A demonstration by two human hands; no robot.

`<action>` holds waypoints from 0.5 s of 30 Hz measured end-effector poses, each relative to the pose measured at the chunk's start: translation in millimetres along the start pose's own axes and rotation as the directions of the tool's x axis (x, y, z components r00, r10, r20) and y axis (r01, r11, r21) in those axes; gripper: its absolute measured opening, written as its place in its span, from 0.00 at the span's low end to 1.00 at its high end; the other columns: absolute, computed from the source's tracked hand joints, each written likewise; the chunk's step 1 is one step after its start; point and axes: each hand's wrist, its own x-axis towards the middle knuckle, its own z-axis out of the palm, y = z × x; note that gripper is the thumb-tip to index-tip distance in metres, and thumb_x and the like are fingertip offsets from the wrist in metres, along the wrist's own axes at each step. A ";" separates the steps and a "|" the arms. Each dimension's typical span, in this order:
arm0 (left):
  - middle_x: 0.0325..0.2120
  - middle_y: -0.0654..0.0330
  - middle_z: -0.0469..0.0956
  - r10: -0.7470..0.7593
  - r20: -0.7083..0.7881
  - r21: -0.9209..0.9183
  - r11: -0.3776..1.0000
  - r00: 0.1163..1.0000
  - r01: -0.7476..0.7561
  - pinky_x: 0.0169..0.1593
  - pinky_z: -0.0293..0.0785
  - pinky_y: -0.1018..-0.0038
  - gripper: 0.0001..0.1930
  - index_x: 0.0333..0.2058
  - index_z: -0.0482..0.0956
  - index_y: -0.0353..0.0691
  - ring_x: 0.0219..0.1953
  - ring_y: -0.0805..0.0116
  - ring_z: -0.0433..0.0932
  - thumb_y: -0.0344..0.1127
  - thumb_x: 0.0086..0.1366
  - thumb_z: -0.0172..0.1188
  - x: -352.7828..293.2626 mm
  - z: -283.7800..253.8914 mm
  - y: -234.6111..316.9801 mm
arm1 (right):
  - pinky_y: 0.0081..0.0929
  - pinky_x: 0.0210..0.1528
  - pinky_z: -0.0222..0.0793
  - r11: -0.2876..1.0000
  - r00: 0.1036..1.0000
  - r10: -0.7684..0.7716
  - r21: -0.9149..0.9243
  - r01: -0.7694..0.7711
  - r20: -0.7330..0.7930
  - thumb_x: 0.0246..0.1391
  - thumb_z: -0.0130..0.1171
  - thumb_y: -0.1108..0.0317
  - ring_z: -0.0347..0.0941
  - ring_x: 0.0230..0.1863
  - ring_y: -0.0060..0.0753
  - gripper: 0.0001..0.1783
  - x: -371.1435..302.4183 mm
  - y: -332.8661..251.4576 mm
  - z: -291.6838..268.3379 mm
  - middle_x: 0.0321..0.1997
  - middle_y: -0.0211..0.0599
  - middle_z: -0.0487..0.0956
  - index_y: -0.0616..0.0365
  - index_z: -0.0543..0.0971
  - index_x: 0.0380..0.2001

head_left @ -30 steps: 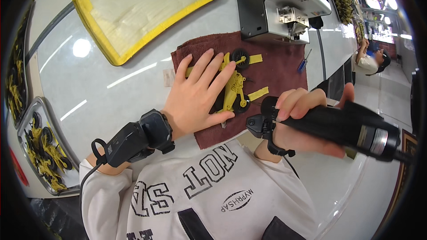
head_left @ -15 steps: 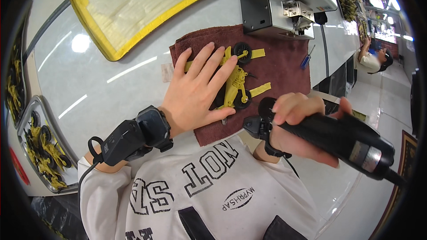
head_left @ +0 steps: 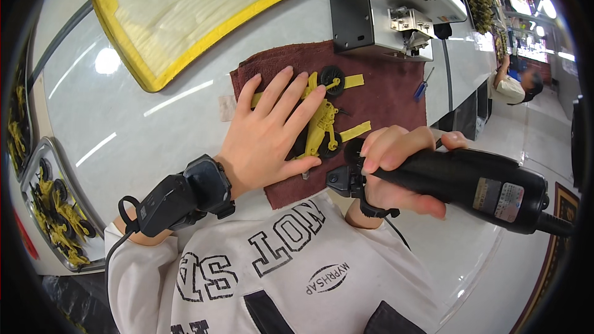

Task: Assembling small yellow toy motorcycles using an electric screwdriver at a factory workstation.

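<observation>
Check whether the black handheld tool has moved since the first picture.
Yes: the tool moved left, nearer the yellow model, judged against the blue screwdriver.

Left hand (head_left: 260,136) near centre of frame, palm down, back showing. Four fingers slightly fanned, tips toward top of frame; thumb stretched out to right, well clear of index finger. Left forearm (head_left: 151,241) slanting in from lower left, wrist roughly in line. Over to right of centre: right hand (head_left: 396,148), curled in firm wrap, some fingers bent over top, tips toward left. Short stretch of right forearm (head_left: 362,218) below, rising from lower middle.
</observation>
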 end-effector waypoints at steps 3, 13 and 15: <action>0.59 0.51 0.58 -0.005 0.007 -0.004 1.000 1.000 0.005 0.62 0.46 0.51 0.46 0.60 0.58 0.43 0.62 0.50 0.54 0.58 0.45 0.64 -1.8 0.6 -0.9 | 0.40 0.30 0.69 0.997 0.998 0.054 0.046 -0.056 0.043 0.47 0.62 0.47 0.73 0.29 0.43 0.45 -0.2 0.5 -3.3 0.36 0.53 0.74 0.57 0.51 0.59; 0.58 0.51 0.59 0.017 -0.033 -0.003 1.000 0.999 -0.017 0.61 0.46 0.51 0.47 0.61 0.57 0.42 0.62 0.50 0.55 0.57 0.45 0.64 -1.8 1.4 -1.1 | 0.32 0.16 0.64 0.931 0.920 -0.305 -0.279 0.234 -0.247 0.45 0.38 0.22 0.64 0.12 0.33 0.51 47.4 -31.6 -4.1 0.20 0.39 0.68 0.54 0.57 0.59; 0.58 0.50 0.60 0.009 -0.028 0.005 1.000 1.000 -0.009 0.61 0.47 0.51 0.47 0.60 0.58 0.41 0.62 0.50 0.55 0.57 0.45 0.64 -0.5 -0.2 -0.9 | 0.32 0.15 0.64 0.879 0.889 -0.383 -0.396 0.266 -0.252 0.43 0.35 0.20 0.63 0.11 0.32 0.52 79.2 -39.4 -20.7 0.18 0.39 0.69 0.52 0.59 0.58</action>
